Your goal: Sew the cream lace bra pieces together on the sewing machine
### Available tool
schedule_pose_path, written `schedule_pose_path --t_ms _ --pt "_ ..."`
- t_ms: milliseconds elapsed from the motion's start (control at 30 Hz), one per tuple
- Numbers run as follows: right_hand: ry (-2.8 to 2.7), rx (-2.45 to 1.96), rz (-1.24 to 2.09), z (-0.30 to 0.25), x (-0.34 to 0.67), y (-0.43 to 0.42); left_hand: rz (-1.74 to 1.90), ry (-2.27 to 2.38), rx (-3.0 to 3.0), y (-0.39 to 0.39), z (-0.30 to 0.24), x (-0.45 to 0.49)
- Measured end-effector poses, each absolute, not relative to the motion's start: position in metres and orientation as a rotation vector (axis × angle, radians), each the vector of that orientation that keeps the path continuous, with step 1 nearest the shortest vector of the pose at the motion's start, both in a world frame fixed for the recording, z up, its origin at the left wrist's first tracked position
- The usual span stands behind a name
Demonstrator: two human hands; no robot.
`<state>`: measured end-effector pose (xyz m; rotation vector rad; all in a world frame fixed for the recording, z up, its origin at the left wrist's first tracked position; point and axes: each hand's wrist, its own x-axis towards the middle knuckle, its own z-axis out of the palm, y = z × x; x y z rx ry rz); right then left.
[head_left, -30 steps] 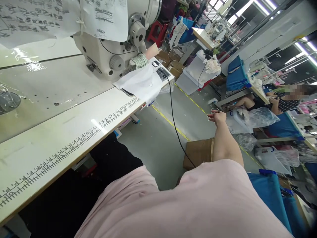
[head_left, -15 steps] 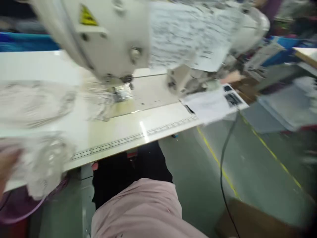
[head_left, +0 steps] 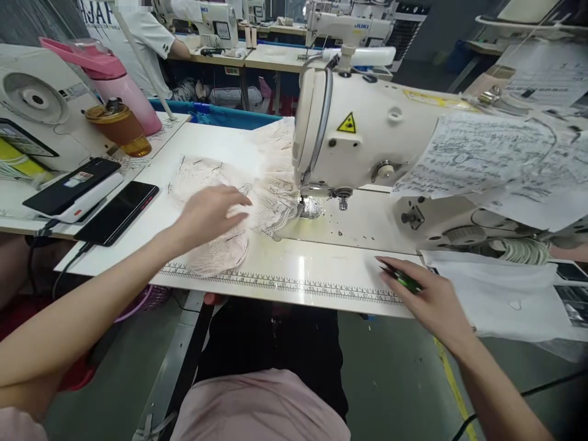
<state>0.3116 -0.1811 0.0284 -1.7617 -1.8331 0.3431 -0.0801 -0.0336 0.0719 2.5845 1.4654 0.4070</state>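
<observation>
My left hand (head_left: 209, 215) hovers with thumb and fingers apart over pale lace pieces; nothing shows in its grasp. One lace piece (head_left: 197, 174) lies beyond the hand, and a second, rounded lace piece (head_left: 223, 254) is partly covered by it. To the right, gathered lace fabric (head_left: 278, 205) with a scalloped edge reaches the needle area of the white sewing machine (head_left: 362, 138). Near the table's front right, my right hand (head_left: 429, 300) is closed around small thread snips (head_left: 404, 278), green and dark, their tip pointing left.
A printed ruler (head_left: 294, 286) runs along the table's front edge. Phones (head_left: 117, 214), a brown-wrapped cup (head_left: 119, 128) and a pink bottle (head_left: 122, 89) stand left. White cloth (head_left: 496, 294) lies right. A co-worker (head_left: 138, 46) sits beyond, near other machines.
The view has swung up and right-to-left, bringing both hands into sight. My left hand, earlier at the left edge beside bunched lace, is now over the lace pieces. The right hand with snips now shows.
</observation>
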Motion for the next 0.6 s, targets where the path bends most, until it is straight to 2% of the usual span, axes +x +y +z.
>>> schedule_pose_path --t_ms 100,233,400,600 --pt "-1.737 -1.693 0.466 0.016 0.292 -0.155 0.233 1.24 2.632 -0.035 0.057 -0.048" --pt "-1.698 -1.661 0.518 0.008 0.292 -0.149 0.332 1.377 2.499 -0.009 0.057 -0.028" --pt "-1.636 -1.726 0.527 0.009 0.293 -0.152 0.661 1.733 2.207 0.088 0.109 -0.041" --pt "-1.647 -1.767 0.509 0.006 0.299 -0.15 1.239 2.117 1.956 0.201 0.173 -0.08"
